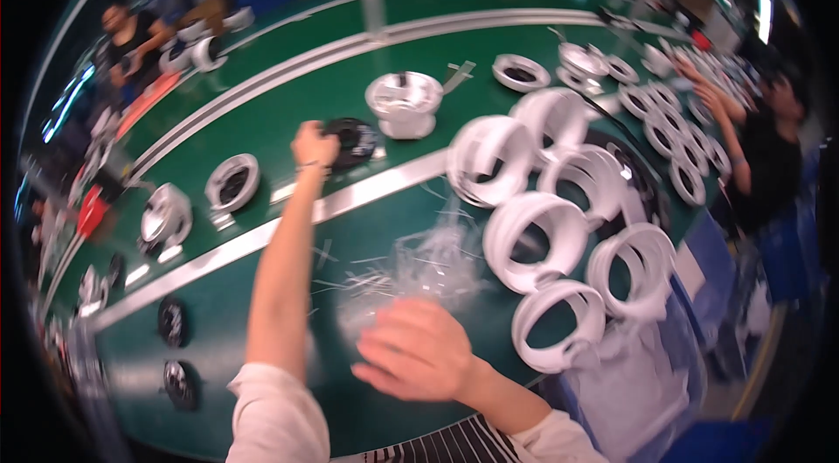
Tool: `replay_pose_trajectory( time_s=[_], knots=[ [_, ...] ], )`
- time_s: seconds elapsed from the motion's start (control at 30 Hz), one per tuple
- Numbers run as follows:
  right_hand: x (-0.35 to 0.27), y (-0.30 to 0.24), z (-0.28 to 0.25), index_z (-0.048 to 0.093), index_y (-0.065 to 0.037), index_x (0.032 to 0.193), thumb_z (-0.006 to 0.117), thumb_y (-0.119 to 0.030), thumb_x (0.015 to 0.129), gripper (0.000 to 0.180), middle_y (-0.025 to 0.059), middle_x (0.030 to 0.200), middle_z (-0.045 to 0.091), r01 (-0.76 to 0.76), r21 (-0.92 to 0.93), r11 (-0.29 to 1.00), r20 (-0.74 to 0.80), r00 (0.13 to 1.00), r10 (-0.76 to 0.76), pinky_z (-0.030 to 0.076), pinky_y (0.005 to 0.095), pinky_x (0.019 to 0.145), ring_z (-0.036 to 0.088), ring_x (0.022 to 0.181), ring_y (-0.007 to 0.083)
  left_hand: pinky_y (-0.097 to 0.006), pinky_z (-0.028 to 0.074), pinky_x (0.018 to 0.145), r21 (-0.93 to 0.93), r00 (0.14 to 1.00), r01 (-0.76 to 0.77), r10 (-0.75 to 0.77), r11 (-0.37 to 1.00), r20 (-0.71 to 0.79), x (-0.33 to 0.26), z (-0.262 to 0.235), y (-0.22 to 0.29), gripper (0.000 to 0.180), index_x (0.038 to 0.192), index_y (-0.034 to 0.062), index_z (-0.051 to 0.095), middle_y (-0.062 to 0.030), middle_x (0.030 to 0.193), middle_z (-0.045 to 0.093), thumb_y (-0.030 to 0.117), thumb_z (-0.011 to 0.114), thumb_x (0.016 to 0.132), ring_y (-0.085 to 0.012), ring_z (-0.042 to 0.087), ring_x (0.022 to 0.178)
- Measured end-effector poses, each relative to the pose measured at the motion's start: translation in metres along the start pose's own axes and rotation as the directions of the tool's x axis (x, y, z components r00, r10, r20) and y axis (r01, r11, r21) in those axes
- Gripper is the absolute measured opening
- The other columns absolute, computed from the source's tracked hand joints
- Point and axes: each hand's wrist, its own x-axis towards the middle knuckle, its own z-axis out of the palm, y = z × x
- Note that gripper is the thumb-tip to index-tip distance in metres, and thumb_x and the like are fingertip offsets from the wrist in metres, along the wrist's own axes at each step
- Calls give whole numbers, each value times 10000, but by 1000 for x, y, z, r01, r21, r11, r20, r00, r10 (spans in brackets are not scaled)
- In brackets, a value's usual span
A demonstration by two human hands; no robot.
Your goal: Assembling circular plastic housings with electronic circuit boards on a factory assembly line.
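My left hand [315,146] reaches far forward over the green belt and closes its fingers on a flat black round part [354,141]. Just beyond that part stands a white and silver round housing [404,103]. My right hand [415,349] is near my body, curled over a crumpled clear plastic bag [428,266] that lies on the green surface; the grip itself is blurred. To the right of the bag lies a cluster of several white plastic rings [533,240].
More white rings [677,135] lie further right, where another person's arm [730,126] reaches in. Ring assemblies [232,183] ride the belt at left, with black discs [175,321] near the front left. A second person [131,34] stands at far left.
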Motion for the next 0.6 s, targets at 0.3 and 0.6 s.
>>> replay_pose_trajectory(
  time_s=[0.3, 0.6],
  knots=[
    [-34, -4, -115, 571, -10, 981, 703, -185, 638, 407, 38, 483, 504, -744, -486, 458, -298, 634, 713, 324, 245, 378, 429, 359, 129, -247, 448, 746, -776, 935, 271, 34, 570, 352, -68, -104, 4, 346, 1079, -20, 475, -67, 948, 537, -48, 519, 737, -132, 527, 863],
    [-34, -21, -114, 604, 6, 750, 640, -78, 686, 111, 69, 577, 564, -643, -574, 508, -470, 766, 439, 352, 236, 421, 466, 441, 119, -260, 492, 650, -790, 827, 560, -122, 248, 548, -143, -163, -4, 330, 1079, 38, 435, -69, 996, 535, -39, 486, 763, -150, 552, 869]
  ],
)
